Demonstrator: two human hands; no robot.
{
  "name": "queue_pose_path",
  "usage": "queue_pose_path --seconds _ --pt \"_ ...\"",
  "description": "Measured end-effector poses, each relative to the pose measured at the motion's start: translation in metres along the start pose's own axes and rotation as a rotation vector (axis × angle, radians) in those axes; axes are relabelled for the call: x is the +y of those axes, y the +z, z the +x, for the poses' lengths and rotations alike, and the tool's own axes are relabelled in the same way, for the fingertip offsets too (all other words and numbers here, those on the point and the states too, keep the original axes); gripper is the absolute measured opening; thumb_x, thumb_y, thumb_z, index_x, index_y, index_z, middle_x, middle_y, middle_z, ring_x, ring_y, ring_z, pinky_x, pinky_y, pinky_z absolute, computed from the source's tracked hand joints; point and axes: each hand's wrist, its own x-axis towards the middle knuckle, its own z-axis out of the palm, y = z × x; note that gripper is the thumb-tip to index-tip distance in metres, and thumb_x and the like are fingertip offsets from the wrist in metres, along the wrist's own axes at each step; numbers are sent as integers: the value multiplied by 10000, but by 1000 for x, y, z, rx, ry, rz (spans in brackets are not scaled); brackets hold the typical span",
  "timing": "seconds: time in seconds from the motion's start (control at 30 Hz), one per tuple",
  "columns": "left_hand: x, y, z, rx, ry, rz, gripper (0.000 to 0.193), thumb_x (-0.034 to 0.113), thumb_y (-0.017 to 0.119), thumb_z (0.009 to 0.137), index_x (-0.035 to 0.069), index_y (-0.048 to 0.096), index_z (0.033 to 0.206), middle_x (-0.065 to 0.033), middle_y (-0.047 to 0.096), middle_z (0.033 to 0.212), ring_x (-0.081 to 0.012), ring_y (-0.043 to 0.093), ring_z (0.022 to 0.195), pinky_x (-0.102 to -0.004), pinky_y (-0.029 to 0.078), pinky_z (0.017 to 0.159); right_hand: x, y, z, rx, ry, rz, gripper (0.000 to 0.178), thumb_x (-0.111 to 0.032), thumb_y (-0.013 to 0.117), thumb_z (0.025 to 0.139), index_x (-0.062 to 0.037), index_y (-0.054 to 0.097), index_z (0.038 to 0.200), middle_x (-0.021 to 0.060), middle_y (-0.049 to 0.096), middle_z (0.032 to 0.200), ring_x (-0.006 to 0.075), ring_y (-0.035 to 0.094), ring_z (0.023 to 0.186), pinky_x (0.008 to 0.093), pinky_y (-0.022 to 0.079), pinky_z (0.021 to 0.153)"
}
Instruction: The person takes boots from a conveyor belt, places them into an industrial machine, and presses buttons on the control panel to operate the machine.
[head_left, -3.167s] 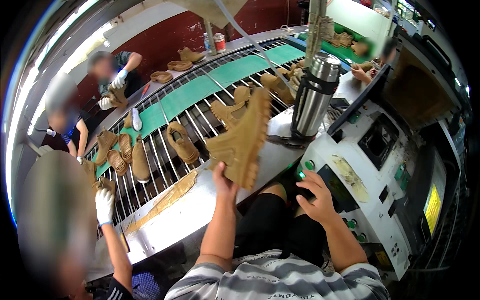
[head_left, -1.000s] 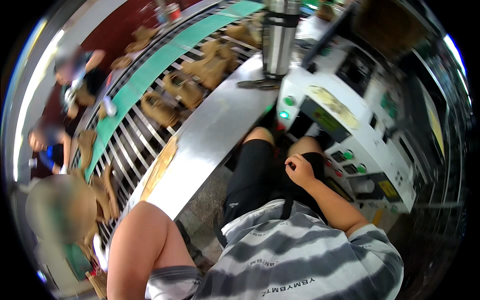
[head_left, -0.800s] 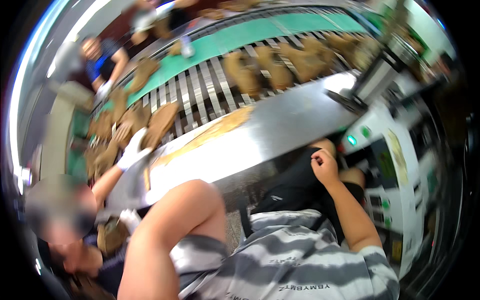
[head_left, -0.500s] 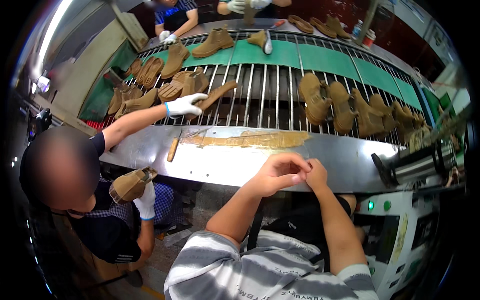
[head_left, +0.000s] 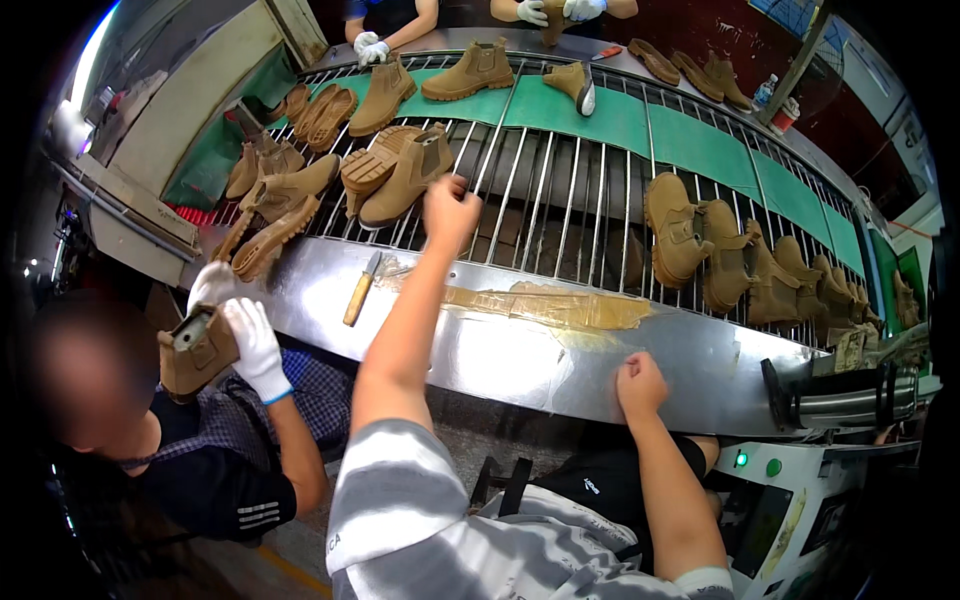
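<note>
My left hand (head_left: 452, 212) reaches over the metal-bar rack with its fingers curled closed. It is close to the right side of a tan ankle boot (head_left: 408, 178); I cannot tell whether they touch. No object shows in this hand. Just left of that boot, another boot lies with its ridged sole (head_left: 372, 160) up. My right hand (head_left: 640, 386) is a loose fist at the near edge of the metal ledge (head_left: 520, 365), and nothing shows in it. A wooden-handled knife (head_left: 358, 297) lies on the ledge, left of my left forearm.
At left, a co-worker's white-gloved hands (head_left: 258, 350) hold a tan boot (head_left: 197, 352). More boots (head_left: 722, 258) line the rack's right side. Loose soles (head_left: 278, 240) lie at left. A green strip (head_left: 600, 112) crosses the rack. Gloved people work beyond it. A control box (head_left: 790, 500) stands right.
My hands have parted; the left has moved forward and left to the boots. The co-worker has put down a sole and now has both hands at a boot. The view has shifted.
</note>
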Motion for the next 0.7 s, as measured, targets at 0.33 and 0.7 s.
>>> queue_pose_path --seconds 0.33,0.7 --pt "-68 -99 139 -251 121 1200 650 321 737 699 161 509 1286 -139 440 1355 -335 433 1244 -491 382 999 -66 47 -18 -281 -421 111 66 -145 619 686 -93 586 664 88 608 667 292 598 670 424 478 605" --pt "-35 -79 152 -379 46 1350 468 286 668 712 205 642 1172 -149 538 1214 -331 468 1159 -435 372 968 -63 49 -18 -242 -443 176 108 -157 636 670 -100 550 641 78 566 615 283 579 613 406 472 564"
